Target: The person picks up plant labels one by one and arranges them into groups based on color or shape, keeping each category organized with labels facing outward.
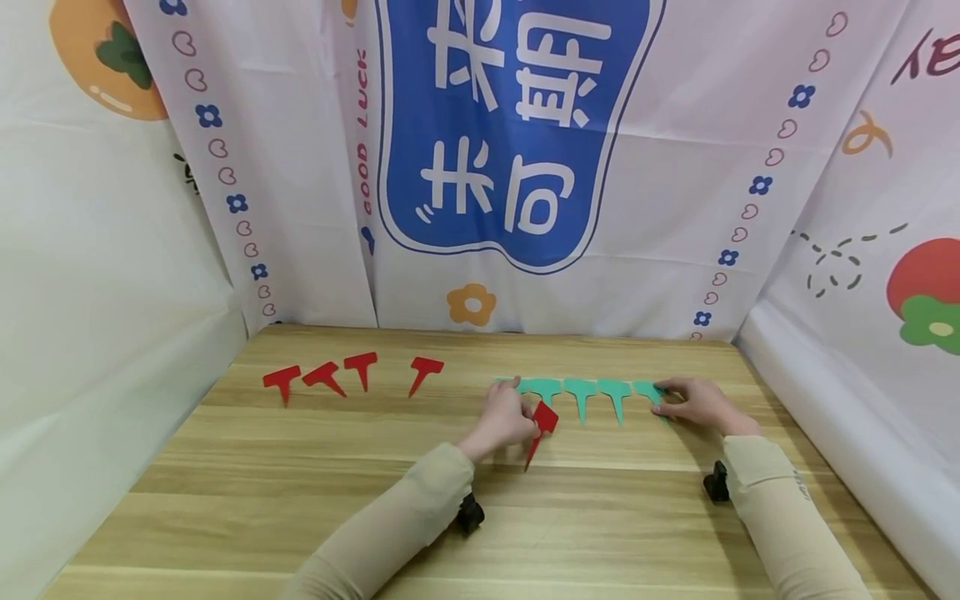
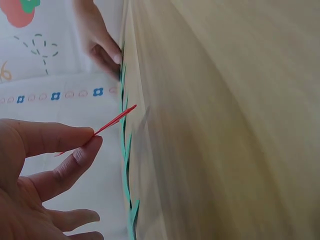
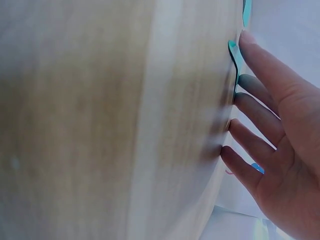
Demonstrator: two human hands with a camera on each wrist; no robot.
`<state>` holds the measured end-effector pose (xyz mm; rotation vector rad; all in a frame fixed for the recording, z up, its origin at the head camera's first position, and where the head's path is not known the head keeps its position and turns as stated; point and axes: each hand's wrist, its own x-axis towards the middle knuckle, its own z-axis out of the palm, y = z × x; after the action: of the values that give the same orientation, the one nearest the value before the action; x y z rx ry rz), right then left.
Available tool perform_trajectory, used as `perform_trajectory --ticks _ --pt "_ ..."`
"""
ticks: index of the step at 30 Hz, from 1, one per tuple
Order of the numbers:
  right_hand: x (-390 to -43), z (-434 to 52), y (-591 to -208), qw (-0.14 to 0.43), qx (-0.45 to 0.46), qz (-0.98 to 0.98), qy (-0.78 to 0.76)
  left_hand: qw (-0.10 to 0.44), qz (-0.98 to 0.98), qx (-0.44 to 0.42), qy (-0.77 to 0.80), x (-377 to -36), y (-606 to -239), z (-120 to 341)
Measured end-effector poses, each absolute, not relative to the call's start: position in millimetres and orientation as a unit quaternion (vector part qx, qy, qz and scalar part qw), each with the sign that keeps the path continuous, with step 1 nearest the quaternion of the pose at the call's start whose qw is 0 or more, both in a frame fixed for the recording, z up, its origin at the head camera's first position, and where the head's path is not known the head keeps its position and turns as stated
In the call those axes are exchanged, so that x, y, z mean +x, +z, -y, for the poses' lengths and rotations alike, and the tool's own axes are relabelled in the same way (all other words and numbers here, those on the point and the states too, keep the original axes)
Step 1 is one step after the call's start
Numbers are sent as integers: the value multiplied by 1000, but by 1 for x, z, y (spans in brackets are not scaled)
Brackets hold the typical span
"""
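Observation:
Between thumb and forefinger, my left hand (image 1: 507,419) pinches a red T-shaped plant label (image 1: 545,417), its pointed stem slanting down over the tabletop. In the left wrist view the same label shows thin and edge-on. Green T-shaped plant labels lie in a row, among them one in the middle (image 1: 581,392) and another beside it (image 1: 615,392). At the row's right end, my right hand (image 1: 697,402) touches the last green label (image 1: 647,389) with its fingertips, the fingers loosely extended in the right wrist view. My left hand partly covers the row's left end.
Several red plant labels lie apart at the back left, one (image 1: 282,380) farthest left and one (image 1: 426,368) nearest the green row. The wooden table (image 1: 300,500) ends at a printed cloth backdrop (image 1: 322,275), with cloth on both sides.

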<state>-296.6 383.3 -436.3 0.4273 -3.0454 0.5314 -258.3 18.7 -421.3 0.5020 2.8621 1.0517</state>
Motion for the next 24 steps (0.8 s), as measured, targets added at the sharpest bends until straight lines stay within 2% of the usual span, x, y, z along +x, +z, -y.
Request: perform_trajectory --ticks 24 --pt "-296 -382 -436 10 138 976 168 32 -939 152 306 -243 -427 -98"
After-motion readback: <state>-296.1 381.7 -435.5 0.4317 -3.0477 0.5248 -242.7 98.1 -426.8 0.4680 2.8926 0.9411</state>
